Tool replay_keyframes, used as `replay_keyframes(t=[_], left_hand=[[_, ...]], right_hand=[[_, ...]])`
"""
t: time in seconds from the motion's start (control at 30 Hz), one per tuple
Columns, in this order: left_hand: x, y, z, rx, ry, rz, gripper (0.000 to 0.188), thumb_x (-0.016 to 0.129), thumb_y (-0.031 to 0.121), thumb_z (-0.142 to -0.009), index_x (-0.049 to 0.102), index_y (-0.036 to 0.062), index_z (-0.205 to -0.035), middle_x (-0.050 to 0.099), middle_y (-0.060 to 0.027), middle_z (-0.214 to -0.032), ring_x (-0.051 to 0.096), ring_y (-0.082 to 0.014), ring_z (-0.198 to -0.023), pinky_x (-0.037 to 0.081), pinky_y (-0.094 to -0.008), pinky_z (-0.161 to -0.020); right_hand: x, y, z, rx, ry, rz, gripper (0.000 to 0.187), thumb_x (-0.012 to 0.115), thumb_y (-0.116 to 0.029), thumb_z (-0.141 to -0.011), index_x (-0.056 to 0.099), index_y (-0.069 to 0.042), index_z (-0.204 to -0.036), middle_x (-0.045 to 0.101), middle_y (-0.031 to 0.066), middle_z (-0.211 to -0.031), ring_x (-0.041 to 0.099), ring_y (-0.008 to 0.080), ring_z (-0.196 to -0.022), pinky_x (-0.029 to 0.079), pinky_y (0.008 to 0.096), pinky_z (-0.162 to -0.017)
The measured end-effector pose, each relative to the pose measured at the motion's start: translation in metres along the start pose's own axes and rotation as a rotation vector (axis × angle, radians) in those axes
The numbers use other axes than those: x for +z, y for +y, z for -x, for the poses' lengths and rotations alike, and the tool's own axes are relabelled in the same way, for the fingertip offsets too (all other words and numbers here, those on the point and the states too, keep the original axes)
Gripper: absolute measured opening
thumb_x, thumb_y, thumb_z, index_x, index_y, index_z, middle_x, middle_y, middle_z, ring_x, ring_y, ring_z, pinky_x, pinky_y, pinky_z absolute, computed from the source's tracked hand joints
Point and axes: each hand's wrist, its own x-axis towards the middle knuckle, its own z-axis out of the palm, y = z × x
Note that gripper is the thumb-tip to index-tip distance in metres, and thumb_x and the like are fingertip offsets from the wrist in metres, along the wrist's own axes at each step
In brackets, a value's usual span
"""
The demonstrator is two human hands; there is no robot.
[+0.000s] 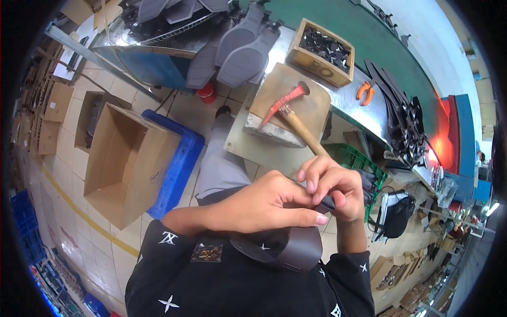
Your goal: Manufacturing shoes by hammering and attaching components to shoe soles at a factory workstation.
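Dark brown strap (306, 249) sits at 5 o'clock, in front of the black shirt (227, 288). Smooth, leathery look, soft sheen; broad curved section below the hands, narrower looped section trailing toward 6 o'clock. Upper part hidden behind the hands.

Left hand (272, 203) is at about 5 o'clock, back up, closed around the strap's upper part; thumb lies straight, pointing to 3 o'clock, other fingers mostly bent out of sight. Right hand (339, 185) is at 4 o'clock, knuckles well bent, fingertips and thumb drawn together in a pinch on a small dark piece (328, 202), against the left hand. Cannot tell whether that piece is joined to the strap. Neither hand is spread.

Claw-style hammer (303, 128), red head and wooden handle, lies at 1 to 2 o'clock on a brown board (274, 84) over a pale stone block (269, 131); handle end runs toward the right hand. Wooden box (318, 67) with small black parts (325, 46) at 1 o'clock on the metal bench. Orange-handled pliers (365, 94) at 2 o'clock, just beside a heap of long dark strips (404, 119). Grey molded panels (243, 58) hang over the bench edge at 12 o'clock. Open cardboard box (132, 164) at 9 o'clock, leaning on a blue plastic pallet (182, 164).
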Motion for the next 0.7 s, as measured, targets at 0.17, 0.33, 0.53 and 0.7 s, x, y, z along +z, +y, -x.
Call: replay_keyframes(t=[0.17, 0.33, 0.53, 0.7], left_hand=[[-0.004, -0.009, -0.005, -0.268, 0.094, 0.592, 0.052, 0.067, 0.026, -0.095, 0.05, 0.0028, -0.138, 0.067, -0.0019, -0.11, 0.058, -0.0089, -0.098, 0.046, -0.0243, -0.087], [-0.013, -0.037, -0.019, -0.251, -0.051, 0.05, 0.04, 0.07, 0.013, -0.09, 0.06, -0.0031, -0.125, 0.067, -0.01, -0.117, 0.059, -0.0131, -0.109, 0.046, -0.029, -0.097], [-0.092, 0.017, -0.079, -0.12, 0.435, -0.185, 0.041, 0.065, 0.007, -0.09, 0.059, -0.0071, -0.128, 0.065, -0.0105, -0.122, 0.06, -0.0166, -0.108, 0.048, -0.0288, -0.095], [-0.231, -0.01, -0.104, 0.281, 1.101, -1.744, 0.045, 0.062, 0.015, -0.095, 0.052, -0.0095, -0.131, 0.065, -0.017, -0.12, 0.06, -0.0202, -0.112, 0.044, -0.0321, -0.098]], right_hand=[[-0.02, 0.01, 0.023, -0.111, 0.367, 0.194, 0.047, 0.062, -0.047, -0.093, 0.065, -0.001, -0.088, 0.057, 0.013, -0.102, 0.056, 0.0278, -0.105, 0.043, 0.042, -0.096], [-0.066, 0.004, 0.059, -0.323, 0.694, 0.309, 0.036, 0.058, -0.034, -0.099, 0.064, 0.001, -0.102, 0.06, 0.0156, -0.112, 0.057, 0.0261, -0.11, 0.046, 0.0377, -0.094], [-0.139, 0.021, 0.108, -0.071, 1.279, 0.579, 0.031, 0.051, -0.024, -0.103, 0.066, 0.001, -0.113, 0.07, 0.0086, -0.107, 0.066, 0.0158, -0.091, 0.051, 0.028, -0.08], [-0.245, -0.019, 0.131, -0.228, 1.593, 1.178, 0.029, 0.054, -0.023, -0.1, 0.066, 0.002, -0.106, 0.069, 0.015, -0.099, 0.066, 0.0237, -0.083, 0.051, 0.0337, -0.075]])
